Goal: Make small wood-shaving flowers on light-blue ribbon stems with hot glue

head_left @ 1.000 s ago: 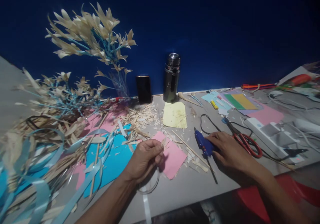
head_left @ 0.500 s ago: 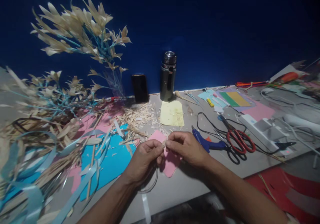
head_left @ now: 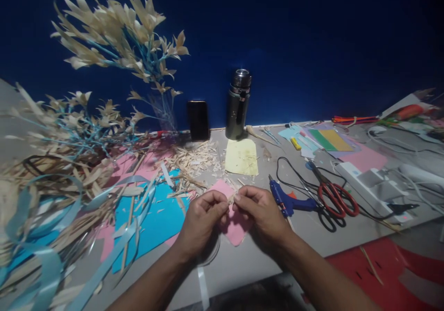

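L hand & R hand: 2 hands, thumbs & fingers tog., both pinched on 1 pale bit, too small to make out. Bit's btwn hands, above 1 pink sheet. Just R of R hand: 1 blue glue gun; beyond, 2 prs scissors, 1 red pr, 1 black pr. Behind: 1 yellow sheet, 1 flask, 1 phone.

I cannot identify the pale scrap pinched between left hand and right hand; it is tiny and mostly covered. Both hands hide parts of the pink paper. My bottom edge crops both forearms and a ribbon; far-left husks blur.
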`<state>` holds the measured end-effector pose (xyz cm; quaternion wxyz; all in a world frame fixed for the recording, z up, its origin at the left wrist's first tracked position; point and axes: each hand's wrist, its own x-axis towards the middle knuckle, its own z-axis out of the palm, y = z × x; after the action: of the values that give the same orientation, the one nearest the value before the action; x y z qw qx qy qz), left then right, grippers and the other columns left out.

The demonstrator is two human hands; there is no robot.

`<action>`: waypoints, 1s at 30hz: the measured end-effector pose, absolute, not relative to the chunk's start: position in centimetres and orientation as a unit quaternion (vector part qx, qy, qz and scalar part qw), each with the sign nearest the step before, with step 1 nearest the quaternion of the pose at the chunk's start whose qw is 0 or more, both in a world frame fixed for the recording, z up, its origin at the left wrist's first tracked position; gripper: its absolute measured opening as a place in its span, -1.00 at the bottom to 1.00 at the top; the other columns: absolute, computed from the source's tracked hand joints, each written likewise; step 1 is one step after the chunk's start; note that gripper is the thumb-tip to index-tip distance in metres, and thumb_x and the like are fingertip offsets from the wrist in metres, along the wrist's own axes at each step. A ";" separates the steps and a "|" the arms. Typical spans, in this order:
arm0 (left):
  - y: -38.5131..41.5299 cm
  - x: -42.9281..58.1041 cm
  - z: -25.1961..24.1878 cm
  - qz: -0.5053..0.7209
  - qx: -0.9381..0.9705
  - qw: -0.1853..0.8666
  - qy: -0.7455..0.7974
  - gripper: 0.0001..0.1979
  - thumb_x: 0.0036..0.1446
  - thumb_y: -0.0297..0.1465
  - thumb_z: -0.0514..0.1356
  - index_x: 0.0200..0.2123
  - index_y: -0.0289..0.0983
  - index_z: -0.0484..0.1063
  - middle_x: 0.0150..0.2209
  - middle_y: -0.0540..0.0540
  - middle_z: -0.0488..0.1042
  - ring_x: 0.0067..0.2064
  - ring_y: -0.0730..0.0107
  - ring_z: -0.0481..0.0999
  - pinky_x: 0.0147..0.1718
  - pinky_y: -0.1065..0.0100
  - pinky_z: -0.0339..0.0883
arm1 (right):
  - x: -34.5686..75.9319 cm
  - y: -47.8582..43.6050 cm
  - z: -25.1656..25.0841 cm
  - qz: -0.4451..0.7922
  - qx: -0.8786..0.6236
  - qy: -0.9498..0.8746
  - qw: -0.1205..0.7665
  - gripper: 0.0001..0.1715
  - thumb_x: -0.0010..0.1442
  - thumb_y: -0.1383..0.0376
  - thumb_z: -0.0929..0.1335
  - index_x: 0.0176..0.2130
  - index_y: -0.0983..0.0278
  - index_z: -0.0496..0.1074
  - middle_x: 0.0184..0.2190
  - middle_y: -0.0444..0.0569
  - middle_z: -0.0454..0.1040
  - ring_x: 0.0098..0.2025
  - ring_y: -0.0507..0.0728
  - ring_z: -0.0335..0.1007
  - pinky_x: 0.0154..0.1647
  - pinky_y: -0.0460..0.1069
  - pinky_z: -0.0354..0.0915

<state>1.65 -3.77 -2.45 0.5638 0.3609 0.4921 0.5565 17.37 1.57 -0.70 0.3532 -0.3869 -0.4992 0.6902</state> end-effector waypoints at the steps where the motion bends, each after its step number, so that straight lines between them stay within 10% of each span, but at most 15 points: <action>1: -3.8 1.7 -2.5 0.560 0.362 0.556 0.497 -0.75 0.15 -0.23 0.36 -0.40 -0.27 0.46 -0.56 0.02 0.48 -0.53 0.43 0.44 -0.47 0.38 0.30 | 17.2 1.5 -0.6 0.691 -0.385 -0.495 0.359 -0.64 0.10 0.11 0.50 -0.49 0.33 0.47 -0.60 -0.14 0.43 -0.59 -0.05 0.19 -0.56 -0.13 0.09; 30: -3.6 1.6 -2.7 0.596 0.305 0.596 0.443 -0.71 0.03 -0.19 0.44 -0.38 -0.30 0.54 -0.63 0.02 0.46 -0.58 0.44 0.42 -0.53 0.39 0.31 | 16.7 1.2 0.0 0.585 -0.411 -0.565 0.412 -0.69 0.10 0.12 0.44 -0.48 0.28 0.38 -0.60 -0.20 0.28 -0.55 0.00 0.12 -0.52 -0.08 0.08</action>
<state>1.55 -3.62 -2.65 0.5960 0.3046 0.4430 0.5964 16.71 1.23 -0.04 0.4119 -0.4112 -0.5652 0.5847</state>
